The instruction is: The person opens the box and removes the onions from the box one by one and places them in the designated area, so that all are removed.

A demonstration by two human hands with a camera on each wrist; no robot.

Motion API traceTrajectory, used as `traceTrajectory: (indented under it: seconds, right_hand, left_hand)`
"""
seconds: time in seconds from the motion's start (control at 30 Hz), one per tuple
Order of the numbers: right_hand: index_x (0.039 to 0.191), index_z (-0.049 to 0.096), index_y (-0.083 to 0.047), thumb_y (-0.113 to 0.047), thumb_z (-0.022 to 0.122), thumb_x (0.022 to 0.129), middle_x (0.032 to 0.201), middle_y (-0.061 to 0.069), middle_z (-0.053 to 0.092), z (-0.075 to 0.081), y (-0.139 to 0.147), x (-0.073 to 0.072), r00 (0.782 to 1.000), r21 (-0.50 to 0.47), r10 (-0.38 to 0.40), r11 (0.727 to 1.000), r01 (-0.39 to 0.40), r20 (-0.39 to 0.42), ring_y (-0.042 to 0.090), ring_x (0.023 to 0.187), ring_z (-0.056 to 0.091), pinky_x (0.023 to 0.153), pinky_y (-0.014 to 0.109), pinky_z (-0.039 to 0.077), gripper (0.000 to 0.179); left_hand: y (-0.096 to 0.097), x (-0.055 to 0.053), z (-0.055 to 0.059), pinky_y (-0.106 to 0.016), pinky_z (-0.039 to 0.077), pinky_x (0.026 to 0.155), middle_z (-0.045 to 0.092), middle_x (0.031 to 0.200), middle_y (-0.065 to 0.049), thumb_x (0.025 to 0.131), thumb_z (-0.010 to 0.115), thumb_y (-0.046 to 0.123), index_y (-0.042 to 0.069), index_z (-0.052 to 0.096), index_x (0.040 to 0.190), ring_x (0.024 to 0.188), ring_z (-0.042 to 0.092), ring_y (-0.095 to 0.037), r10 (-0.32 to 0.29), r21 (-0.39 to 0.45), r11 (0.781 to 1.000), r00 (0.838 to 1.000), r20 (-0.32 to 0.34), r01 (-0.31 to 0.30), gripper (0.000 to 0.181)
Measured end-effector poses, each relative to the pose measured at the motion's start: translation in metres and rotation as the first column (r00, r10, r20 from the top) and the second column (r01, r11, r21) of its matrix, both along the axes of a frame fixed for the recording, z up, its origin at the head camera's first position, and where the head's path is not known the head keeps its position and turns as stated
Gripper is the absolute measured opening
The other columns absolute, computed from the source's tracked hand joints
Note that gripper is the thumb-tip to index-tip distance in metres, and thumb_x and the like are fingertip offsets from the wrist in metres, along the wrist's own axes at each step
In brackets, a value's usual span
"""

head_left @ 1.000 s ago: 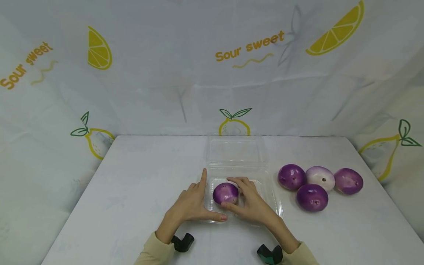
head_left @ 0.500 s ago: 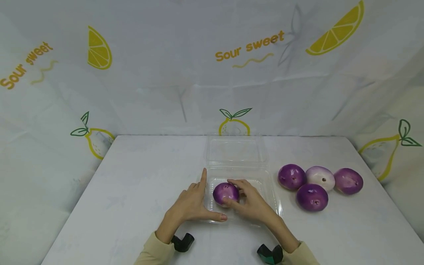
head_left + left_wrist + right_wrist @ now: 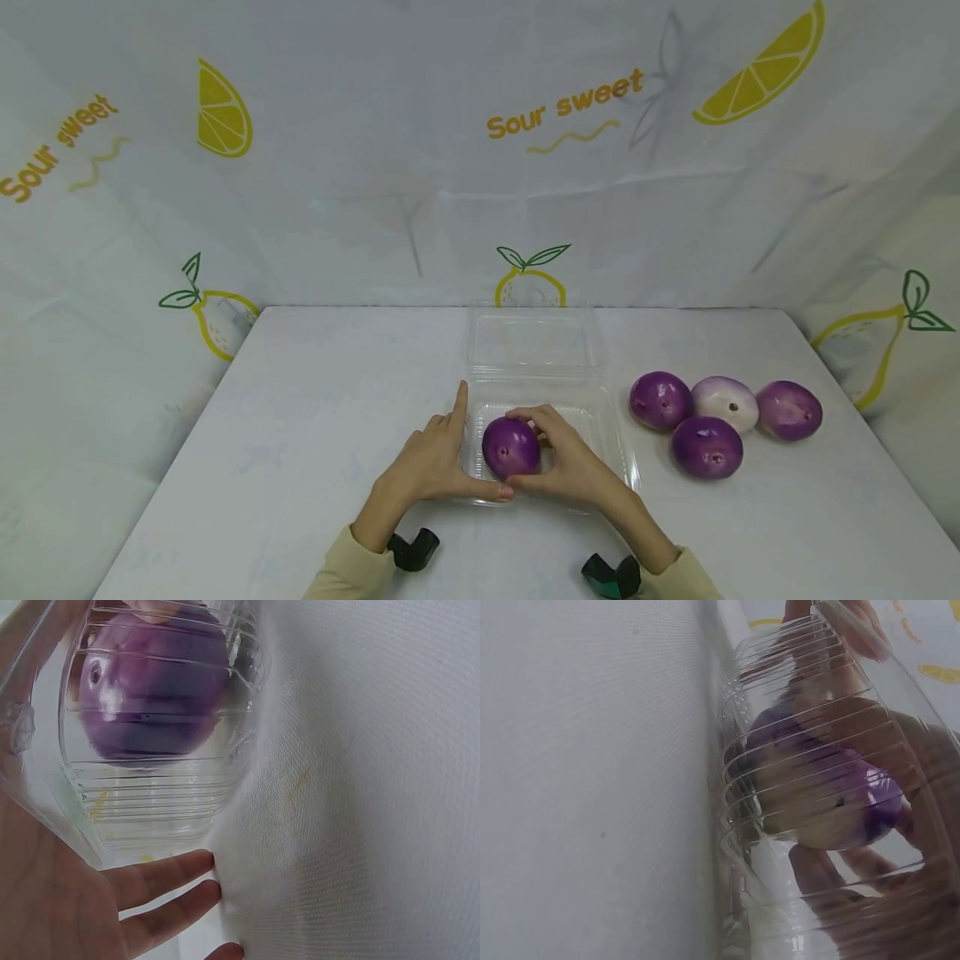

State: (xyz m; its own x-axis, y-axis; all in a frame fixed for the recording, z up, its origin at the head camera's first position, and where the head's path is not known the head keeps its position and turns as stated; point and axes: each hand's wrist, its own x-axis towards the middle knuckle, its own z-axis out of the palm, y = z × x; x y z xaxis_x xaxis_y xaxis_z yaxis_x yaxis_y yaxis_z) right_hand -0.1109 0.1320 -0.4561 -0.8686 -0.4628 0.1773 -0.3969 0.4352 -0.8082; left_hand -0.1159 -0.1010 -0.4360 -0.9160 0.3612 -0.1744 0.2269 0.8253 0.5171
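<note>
A clear plastic clamshell box [image 3: 600, 417] lies unfolded on the table, its lid [image 3: 534, 342] laid back on the far side. Inside the box's left part sits a round, glossy purple fruit [image 3: 510, 447] with a small scar. My right hand [image 3: 573, 467] reaches into the box and holds this fruit from the right, thumb at the near side and fingers at the far side. Along the box's left edge my left hand [image 3: 431, 467] rests with index finger and thumb spread straight. Through the ribbed wall, the fruit [image 3: 150, 690] shows in the left wrist view.
To the right of the box several similar fruits [image 3: 707, 447] lie close together, one of them mostly white [image 3: 724, 403]. The white table [image 3: 300, 400] ends at a printed curtain [image 3: 360, 167]. A black wrist mount [image 3: 415, 550] is on each arm.
My right hand has turned the purple fruit in place, bringing its scar toward the near side. My right thumb has slid down to the fruit's near edge. My left hand stays still.
</note>
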Motion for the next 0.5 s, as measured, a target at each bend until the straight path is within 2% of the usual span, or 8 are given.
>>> traceTrajectory:
  seconds: [0.13, 0.23, 0.37, 0.5]
  right_hand:
    - [0.137, 0.054, -0.014, -0.011, 0.093, 0.067, 0.128, 0.004, 0.061, 0.0012, -0.0001, 0.0006, 1.000, -0.002, -0.010, 1.000, 0.010, -0.003, 0.022, 0.117, 0.064, 0.099, 0.038, 0.058, 0.080]
    - [0.141, 0.052, -0.014, -0.009, 0.093, 0.066, 0.128, 0.004, 0.061, 0.0014, -0.0004, 0.0006, 1.000, 0.008, -0.016, 1.000, 0.016, -0.008, 0.023, 0.117, 0.064, 0.099, 0.041, 0.057, 0.085]
    - [0.145, 0.054, -0.014, -0.007, 0.093, 0.066, 0.127, 0.005, 0.058, 0.0008, -0.0018, -0.0002, 0.999, 0.044, -0.024, 0.999, 0.026, -0.047, 0.024, 0.116, 0.063, 0.100, 0.048, 0.056, 0.089]
    - [0.141, 0.059, -0.012, -0.006, 0.093, 0.063, 0.133, 0.008, 0.057, 0.0004, -0.0028, -0.0007, 0.993, 0.071, -0.045, 0.996, 0.053, -0.113, 0.029, 0.120, 0.061, 0.102, 0.055, 0.054, 0.085]
  left_hand:
    - [0.0000, -0.0002, -0.0003, -0.065, 0.047, 0.104, 0.049, 0.153, -0.028, 0.056, 0.083, 0.080, 0.009, -0.004, 0.165, 0.139, 0.051, -0.041, 0.006, 0.005, 1.000, 1.000, 0.007, -0.006, 0.157]
    - [0.0001, -0.0003, -0.0006, -0.066, 0.046, 0.104, 0.048, 0.153, -0.028, 0.056, 0.084, 0.079, 0.010, -0.004, 0.165, 0.141, 0.050, -0.042, 0.008, 0.006, 1.000, 1.000, 0.012, -0.008, 0.157]
    - [0.0003, -0.0001, -0.0007, -0.067, 0.045, 0.105, 0.048, 0.154, -0.028, 0.056, 0.084, 0.079, 0.010, -0.005, 0.165, 0.142, 0.048, -0.043, 0.008, 0.006, 1.000, 1.000, 0.014, -0.008, 0.156]
    - [0.0005, 0.0000, -0.0001, -0.067, 0.044, 0.106, 0.048, 0.154, -0.028, 0.057, 0.084, 0.079, 0.011, -0.005, 0.165, 0.142, 0.048, -0.043, 0.012, 0.004, 1.000, 1.000, 0.020, -0.012, 0.156]
